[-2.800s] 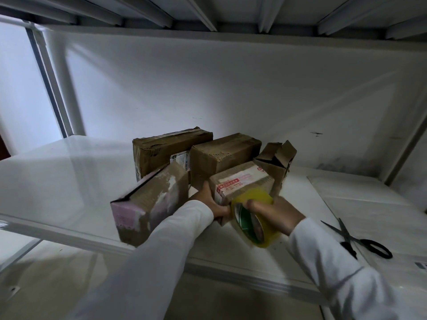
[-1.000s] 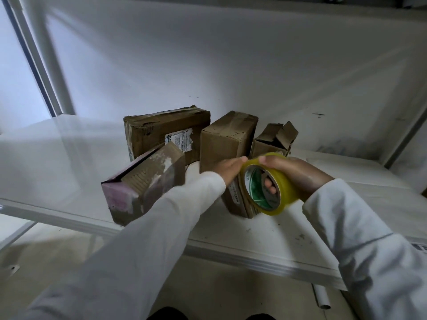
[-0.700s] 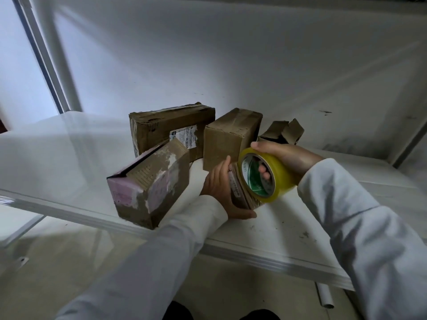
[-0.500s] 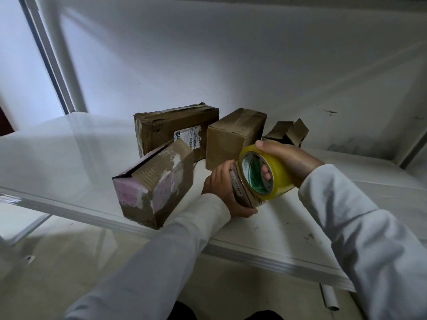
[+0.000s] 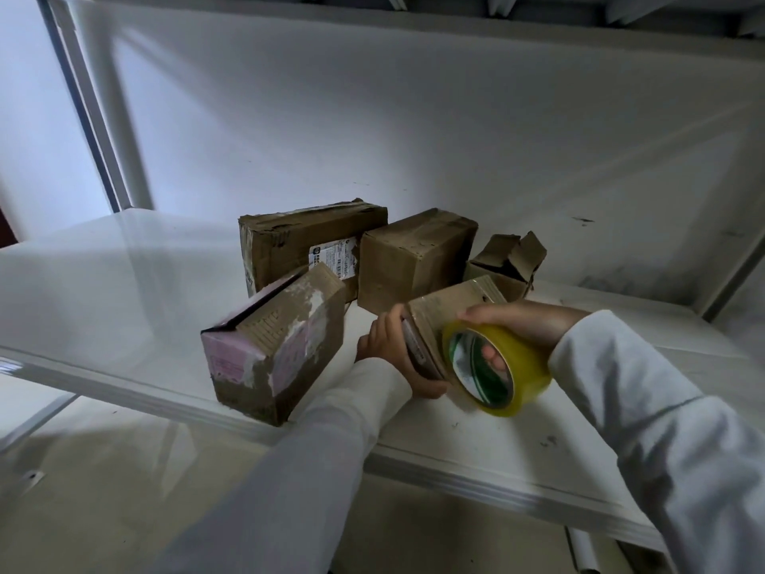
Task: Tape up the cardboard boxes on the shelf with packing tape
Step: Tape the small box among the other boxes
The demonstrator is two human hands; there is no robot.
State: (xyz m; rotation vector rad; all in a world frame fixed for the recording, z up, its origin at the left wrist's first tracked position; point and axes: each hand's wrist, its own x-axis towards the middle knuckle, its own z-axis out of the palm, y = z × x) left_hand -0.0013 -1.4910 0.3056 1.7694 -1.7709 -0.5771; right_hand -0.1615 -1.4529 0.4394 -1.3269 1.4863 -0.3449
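Head view: five cardboard boxes on white shelf (image 5: 103,292), grouped near its middle. Small tilted box (image 5: 447,316) clamped at its left end by left hand (image 5: 393,354), fingers curled over upper edge and thumb under lower corner; box leaning, one end raised off shelf. Yellow packing tape roll (image 5: 496,368) pressed against near face of same box, gripped by right hand (image 5: 525,325), fingers threaded through green-lined core and thumb stretched along box top. Whether loose tape end stuck to cardboard: could not tell. Pink-ended box (image 5: 273,345) standing just left of left wrist, near shelf's front edge, its flap seam slightly open. Labelled long box (image 5: 306,242) behind it, close to back wall. Plain brown box (image 5: 414,258) beside that, touching or nearly touching held box; which, could not tell. Open-flapped box (image 5: 509,258) farthest right, behind right hand, flaps standing up. Both arms in white sleeves (image 5: 662,428), reaching in from below front edge
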